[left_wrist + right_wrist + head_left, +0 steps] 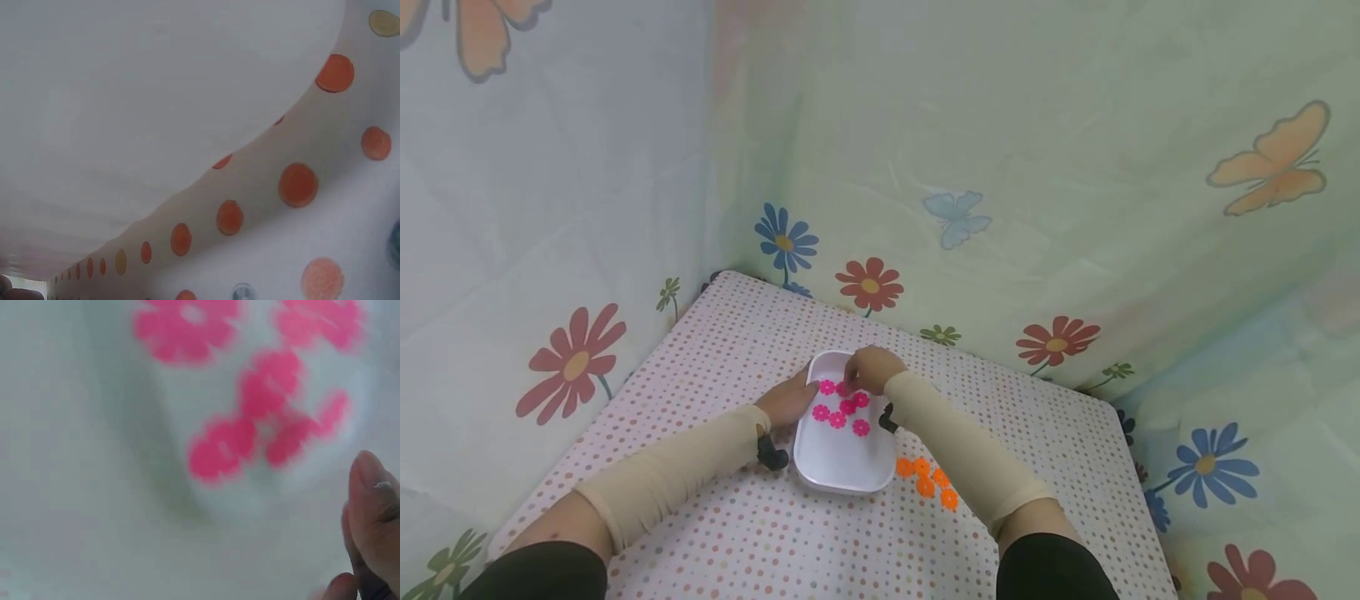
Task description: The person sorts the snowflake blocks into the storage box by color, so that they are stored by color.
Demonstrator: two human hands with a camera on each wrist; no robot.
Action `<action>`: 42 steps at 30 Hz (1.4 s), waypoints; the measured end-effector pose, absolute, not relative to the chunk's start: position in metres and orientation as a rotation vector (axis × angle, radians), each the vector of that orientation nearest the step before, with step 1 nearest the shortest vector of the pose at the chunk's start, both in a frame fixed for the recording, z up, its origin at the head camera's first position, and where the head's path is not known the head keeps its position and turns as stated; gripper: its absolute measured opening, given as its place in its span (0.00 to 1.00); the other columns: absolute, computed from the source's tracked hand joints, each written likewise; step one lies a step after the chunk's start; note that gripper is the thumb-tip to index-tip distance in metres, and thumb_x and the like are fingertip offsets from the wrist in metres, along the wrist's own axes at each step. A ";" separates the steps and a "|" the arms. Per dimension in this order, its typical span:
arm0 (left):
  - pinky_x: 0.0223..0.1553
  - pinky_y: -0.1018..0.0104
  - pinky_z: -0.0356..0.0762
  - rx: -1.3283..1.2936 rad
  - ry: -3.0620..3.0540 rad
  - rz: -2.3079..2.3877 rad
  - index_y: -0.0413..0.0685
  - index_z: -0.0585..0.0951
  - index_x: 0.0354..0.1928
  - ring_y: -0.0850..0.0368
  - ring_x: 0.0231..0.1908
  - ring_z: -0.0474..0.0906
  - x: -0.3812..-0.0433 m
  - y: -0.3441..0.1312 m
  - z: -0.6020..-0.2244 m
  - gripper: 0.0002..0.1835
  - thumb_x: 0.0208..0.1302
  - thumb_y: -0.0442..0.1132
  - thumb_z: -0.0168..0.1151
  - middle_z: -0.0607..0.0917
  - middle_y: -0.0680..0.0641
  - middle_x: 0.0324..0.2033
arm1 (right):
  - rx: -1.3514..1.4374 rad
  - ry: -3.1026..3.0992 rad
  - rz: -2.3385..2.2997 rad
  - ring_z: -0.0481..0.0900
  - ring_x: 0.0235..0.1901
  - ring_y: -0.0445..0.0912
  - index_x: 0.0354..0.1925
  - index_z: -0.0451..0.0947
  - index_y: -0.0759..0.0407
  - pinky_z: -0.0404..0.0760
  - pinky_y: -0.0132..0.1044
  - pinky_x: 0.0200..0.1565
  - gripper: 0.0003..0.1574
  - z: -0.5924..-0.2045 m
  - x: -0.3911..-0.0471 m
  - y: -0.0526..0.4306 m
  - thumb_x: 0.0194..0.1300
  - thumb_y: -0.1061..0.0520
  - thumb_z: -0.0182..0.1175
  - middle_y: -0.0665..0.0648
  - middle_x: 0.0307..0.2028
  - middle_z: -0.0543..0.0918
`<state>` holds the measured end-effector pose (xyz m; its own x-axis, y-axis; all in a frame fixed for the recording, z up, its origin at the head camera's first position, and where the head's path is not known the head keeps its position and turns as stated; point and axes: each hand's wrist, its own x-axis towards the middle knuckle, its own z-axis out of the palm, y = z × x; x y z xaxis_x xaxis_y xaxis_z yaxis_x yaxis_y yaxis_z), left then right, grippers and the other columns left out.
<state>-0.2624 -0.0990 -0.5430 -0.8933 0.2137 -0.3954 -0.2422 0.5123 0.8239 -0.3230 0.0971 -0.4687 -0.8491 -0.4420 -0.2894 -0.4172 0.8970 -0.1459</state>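
A white rectangular tray point(844, 467) stands on the dotted tabletop in the head view, with several pink flower-shaped pieces point(861, 427) lying in it. My left hand point(786, 402) grips the tray's left side, its thumb over the rim. In the left wrist view, the tray's pale wall point(156, 94) fills most of the picture. Over the tray's far right part is my right hand point(874, 369), fingers bent downward close above a pink flower piece point(842, 389). The right wrist view has its thumb point(372, 506) near the fingers; whether they pinch a piece is hidden.
Several orange flower-shaped pieces point(927, 485) lie on the dotted table cover point(737, 533), right of the tray and beside the right forearm. Fabric walls point(1037, 208) printed with flowers and butterflies stand behind the table and at its sides.
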 end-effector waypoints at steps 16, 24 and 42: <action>0.29 0.54 0.81 -0.068 2.379 1.287 0.72 0.41 0.85 0.43 0.32 0.84 -0.266 -0.115 -0.537 0.36 0.81 0.62 0.35 0.81 0.42 0.62 | -0.465 2.674 -0.243 0.83 0.45 0.43 0.40 0.90 0.42 0.84 0.47 0.54 0.10 -0.486 -0.260 0.222 0.59 0.47 0.78 0.43 0.42 0.88; 0.44 0.45 0.84 -0.085 2.389 1.251 0.73 0.42 0.84 0.38 0.45 0.85 -0.264 -0.113 -0.539 0.36 0.81 0.63 0.36 0.79 0.42 0.67 | -0.519 2.608 -0.314 0.81 0.39 0.40 0.41 0.88 0.43 0.85 0.43 0.50 0.15 -0.513 -0.238 0.197 0.55 0.51 0.81 0.41 0.38 0.86; 0.48 0.42 0.84 -0.052 2.359 1.272 0.74 0.43 0.84 0.39 0.49 0.86 -0.263 -0.097 -0.548 0.36 0.80 0.64 0.37 0.81 0.45 0.66 | -0.651 2.732 -0.405 0.83 0.36 0.41 0.41 0.91 0.47 0.86 0.36 0.45 0.06 -0.431 -0.261 0.121 0.65 0.53 0.74 0.44 0.35 0.90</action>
<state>-0.2633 -0.0971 -0.5476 -0.8950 0.1787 -0.4088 -0.2434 0.5722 0.7831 -0.2612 0.1214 -0.4308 -0.8514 -0.4741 -0.2242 -0.3886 0.8574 -0.3374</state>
